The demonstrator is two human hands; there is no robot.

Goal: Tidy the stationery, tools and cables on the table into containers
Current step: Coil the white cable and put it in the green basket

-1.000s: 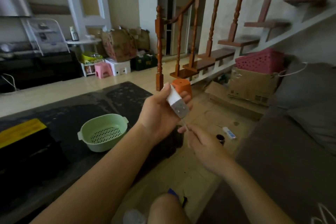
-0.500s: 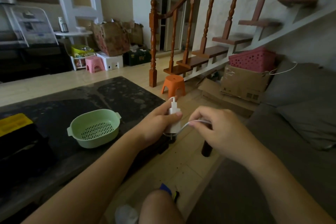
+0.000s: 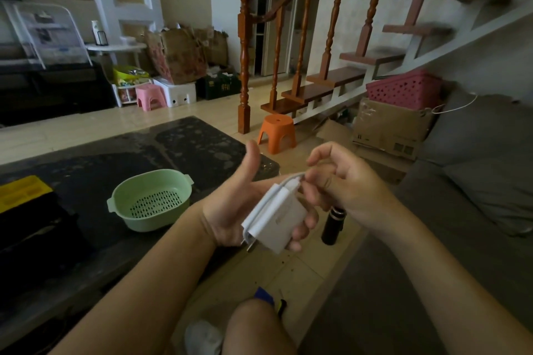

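Observation:
A white charger plug (image 3: pixel 278 222) lies in my left hand (image 3: pixel 236 202), palm up, fingers curled under it and thumb raised. A white cable (image 3: pixel 266 200) is wound over the plug. My right hand (image 3: pixel 340 184) pinches the cable's end at the plug's top. Both hands hover just off the right edge of the dark table (image 3: pixel 86 170). A pale green colander basket (image 3: pixel 150 199) stands on the table to the left of my hands, with nothing visible inside.
A black and yellow toolbox (image 3: pixel 26 210) sits at the table's left. A black cylinder (image 3: pixel 333 225) stands on the floor under my right hand. An orange stool (image 3: pixel 277 132), cardboard boxes (image 3: pixel 389 127) and a grey sofa (image 3: pixel 476 181) lie to the right.
My left hand has turned palm up, so the plug now lies flat with its prongs toward me. The cable has gone around the plug, and my right hand has moved in to its top.

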